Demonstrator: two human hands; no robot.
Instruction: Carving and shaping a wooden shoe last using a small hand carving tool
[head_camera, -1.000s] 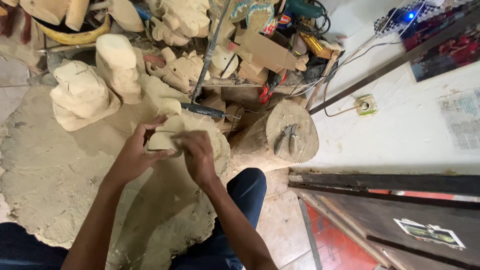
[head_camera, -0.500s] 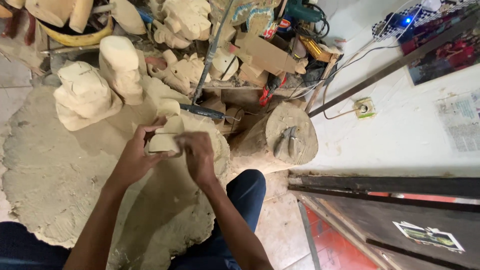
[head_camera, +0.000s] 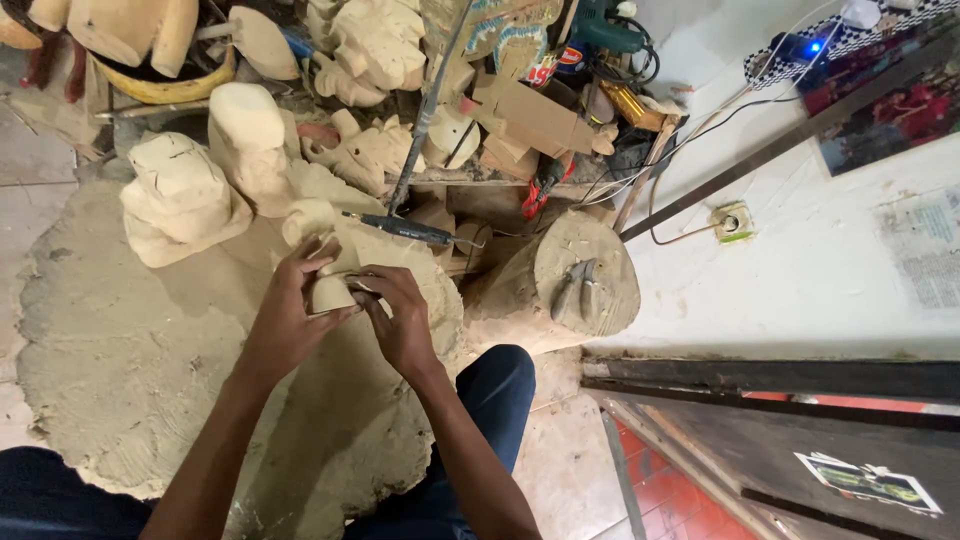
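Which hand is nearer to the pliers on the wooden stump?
Right. The right hand is beside the small wood piece, closer to the pliers; the left hand is farther away.

Even soft daylight, edges wide-angle-bent

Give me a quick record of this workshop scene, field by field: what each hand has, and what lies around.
Left hand: the left hand cups a small pale wood carving
Right hand: the right hand holds a thin tool against the carving; its tip is hidden
Underneath: a large round sawdust-covered mat
Nearby: rough carved wooden blocks, and a log stump with pliers on top
Behind: a green power drill among scraps
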